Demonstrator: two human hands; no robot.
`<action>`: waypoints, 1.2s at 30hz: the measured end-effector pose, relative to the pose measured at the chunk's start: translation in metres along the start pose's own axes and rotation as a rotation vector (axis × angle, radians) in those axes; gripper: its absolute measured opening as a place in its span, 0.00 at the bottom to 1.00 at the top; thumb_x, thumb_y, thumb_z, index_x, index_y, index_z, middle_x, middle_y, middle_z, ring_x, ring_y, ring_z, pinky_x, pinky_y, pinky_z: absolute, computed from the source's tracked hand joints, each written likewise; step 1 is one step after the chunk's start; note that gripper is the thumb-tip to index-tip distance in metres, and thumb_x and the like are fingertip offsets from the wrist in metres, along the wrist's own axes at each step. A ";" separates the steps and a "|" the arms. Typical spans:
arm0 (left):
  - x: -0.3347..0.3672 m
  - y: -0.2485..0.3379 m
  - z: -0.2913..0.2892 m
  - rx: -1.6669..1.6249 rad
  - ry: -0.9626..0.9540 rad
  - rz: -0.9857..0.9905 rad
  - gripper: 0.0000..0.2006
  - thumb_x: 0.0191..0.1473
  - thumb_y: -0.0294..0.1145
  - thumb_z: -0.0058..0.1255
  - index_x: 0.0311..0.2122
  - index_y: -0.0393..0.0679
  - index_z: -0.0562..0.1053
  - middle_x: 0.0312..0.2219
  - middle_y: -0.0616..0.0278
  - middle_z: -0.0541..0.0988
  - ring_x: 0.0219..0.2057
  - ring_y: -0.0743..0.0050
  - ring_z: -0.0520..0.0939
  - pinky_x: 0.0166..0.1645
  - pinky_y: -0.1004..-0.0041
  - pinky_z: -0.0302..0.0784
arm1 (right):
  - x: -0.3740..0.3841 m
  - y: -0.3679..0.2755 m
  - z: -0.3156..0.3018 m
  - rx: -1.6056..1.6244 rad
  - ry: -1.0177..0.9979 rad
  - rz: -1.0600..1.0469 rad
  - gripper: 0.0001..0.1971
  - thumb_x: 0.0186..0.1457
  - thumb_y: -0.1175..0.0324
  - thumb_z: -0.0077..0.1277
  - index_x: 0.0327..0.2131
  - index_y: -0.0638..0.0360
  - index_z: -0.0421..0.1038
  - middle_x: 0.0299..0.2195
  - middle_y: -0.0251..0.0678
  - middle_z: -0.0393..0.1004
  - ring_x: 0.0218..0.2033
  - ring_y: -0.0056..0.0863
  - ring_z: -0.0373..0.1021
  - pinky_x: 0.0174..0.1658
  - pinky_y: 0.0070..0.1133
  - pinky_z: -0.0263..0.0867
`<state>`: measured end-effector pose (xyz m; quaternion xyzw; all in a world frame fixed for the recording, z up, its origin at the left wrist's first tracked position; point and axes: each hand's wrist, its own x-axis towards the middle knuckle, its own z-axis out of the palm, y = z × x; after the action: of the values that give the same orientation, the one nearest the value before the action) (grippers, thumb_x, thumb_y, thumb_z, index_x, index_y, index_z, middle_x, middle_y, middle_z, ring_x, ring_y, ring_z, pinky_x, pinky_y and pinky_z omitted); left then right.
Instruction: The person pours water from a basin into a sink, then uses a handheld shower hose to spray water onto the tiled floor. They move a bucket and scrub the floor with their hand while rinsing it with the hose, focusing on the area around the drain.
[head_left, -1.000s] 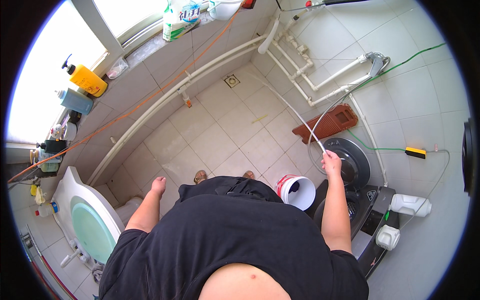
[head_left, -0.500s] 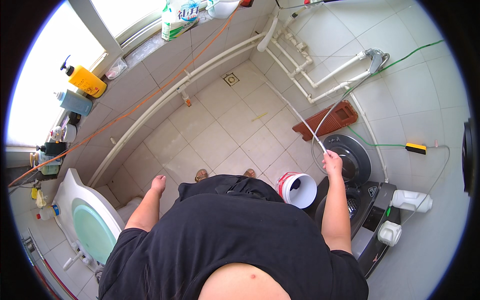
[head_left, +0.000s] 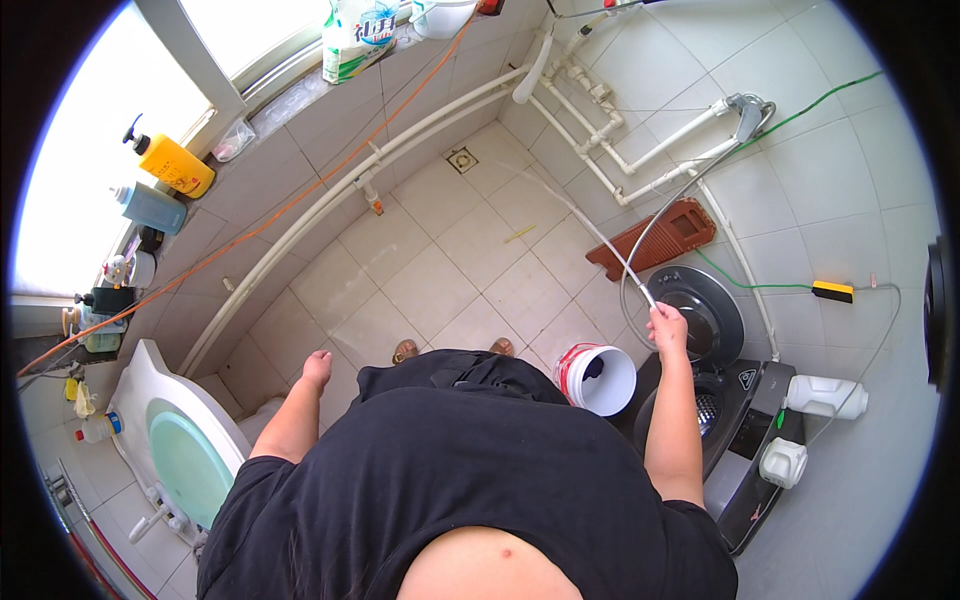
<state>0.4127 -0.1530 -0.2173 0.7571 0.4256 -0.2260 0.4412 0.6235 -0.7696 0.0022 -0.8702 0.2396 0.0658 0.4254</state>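
Note:
My right hand [head_left: 668,328] is closed around the end of a grey shower hose [head_left: 625,285]. The hose loops from a fitting on the right wall down to my hand. From my grip a thin white streak [head_left: 603,240], which looks like a water jet, runs up and left to the tiled floor [head_left: 440,260], fading towards the far corner. My left hand [head_left: 318,368] hangs beside my body with its fingers curled, seemingly around nothing. A white bucket [head_left: 608,382] with a dark item inside stands between my legs and the black washing machine [head_left: 745,400].
A reddish-brown washboard [head_left: 655,238] leans by the right wall, beside the machine's raised round lid [head_left: 705,320]. White pipes [head_left: 655,190] run along the walls. A floor drain [head_left: 462,160] lies at the far end. The washbasin [head_left: 190,460] is left, below bottles [head_left: 175,165] on the sill.
Both hands keep almost the same place and grip. The streak from the hose still points towards the far floor, with only a very slight shift of the whole view.

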 end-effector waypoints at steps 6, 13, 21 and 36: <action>-0.007 0.008 0.000 0.013 -0.008 0.005 0.18 0.49 0.37 0.40 0.43 0.37 0.66 0.40 0.50 0.71 0.43 0.60 0.71 0.46 0.70 0.64 | -0.004 -0.012 -0.002 0.007 -0.007 -0.030 0.15 0.47 0.68 0.45 0.38 0.67 0.67 0.16 0.31 0.65 0.12 0.15 0.58 0.14 0.12 0.55; -0.004 0.005 0.004 0.003 -0.015 0.012 0.18 0.50 0.36 0.40 0.43 0.37 0.66 0.40 0.50 0.71 0.43 0.60 0.70 0.47 0.70 0.64 | -0.001 -0.010 -0.005 0.012 0.014 -0.046 0.14 0.47 0.68 0.45 0.37 0.65 0.67 0.16 0.29 0.65 0.12 0.14 0.57 0.14 0.11 0.54; -0.013 0.014 0.008 -0.011 -0.019 -0.002 0.18 0.50 0.36 0.40 0.44 0.36 0.66 0.40 0.50 0.70 0.43 0.60 0.70 0.47 0.71 0.64 | -0.007 -0.025 0.001 0.022 -0.043 -0.080 0.14 0.47 0.67 0.46 0.37 0.64 0.68 0.19 0.30 0.68 0.14 0.14 0.60 0.15 0.13 0.57; -0.016 0.007 0.007 0.021 -0.021 0.019 0.18 0.50 0.36 0.40 0.43 0.36 0.66 0.40 0.50 0.71 0.43 0.61 0.70 0.46 0.71 0.64 | -0.009 -0.029 0.004 -0.074 0.027 -0.095 0.12 0.46 0.66 0.45 0.35 0.61 0.69 0.17 0.30 0.68 0.13 0.15 0.61 0.15 0.14 0.58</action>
<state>0.4103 -0.1679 -0.2061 0.7633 0.4112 -0.2343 0.4398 0.6294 -0.7480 0.0232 -0.8967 0.2009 0.0427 0.3922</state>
